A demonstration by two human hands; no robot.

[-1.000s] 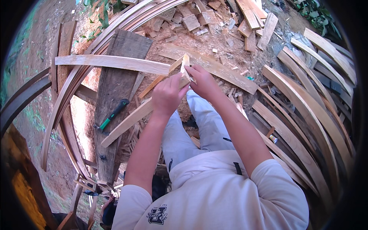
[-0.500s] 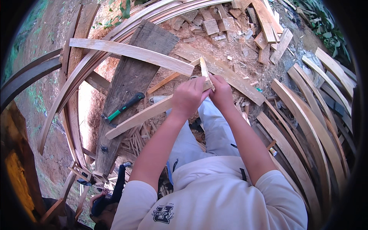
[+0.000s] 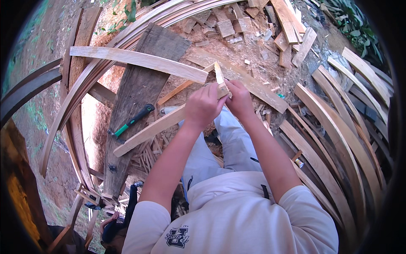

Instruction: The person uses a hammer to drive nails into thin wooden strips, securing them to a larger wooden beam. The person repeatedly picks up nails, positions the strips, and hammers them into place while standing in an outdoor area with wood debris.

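My left hand (image 3: 203, 106) is closed around a long wooden board (image 3: 150, 131), near its upper end. The board slants down to the left, its lower end over a weathered dark plank (image 3: 141, 80). My right hand (image 3: 240, 98) is closed against the same end of the board, its fingertips almost meeting the left hand's. What those right fingers pinch is hidden. A short pale wooden strip (image 3: 218, 73) rises from the board's end between my hands. Its top meets an orange-brown strip (image 3: 182, 90) at an angle; whether they are joined I cannot tell.
A green-and-black-handled hammer (image 3: 134, 120) lies on the dark plank. A curved pale board (image 3: 139, 59) crosses that plank. Curved boards (image 3: 334, 127) are stacked at the right; offcuts (image 3: 226, 28) and sawdust cover the ground ahead. Another person's arm (image 3: 130, 205) shows at lower left.
The whole view has shifted slightly, so the surroundings sit a little further left. Both hands keep their places at the board's end, with only slight finger movement.
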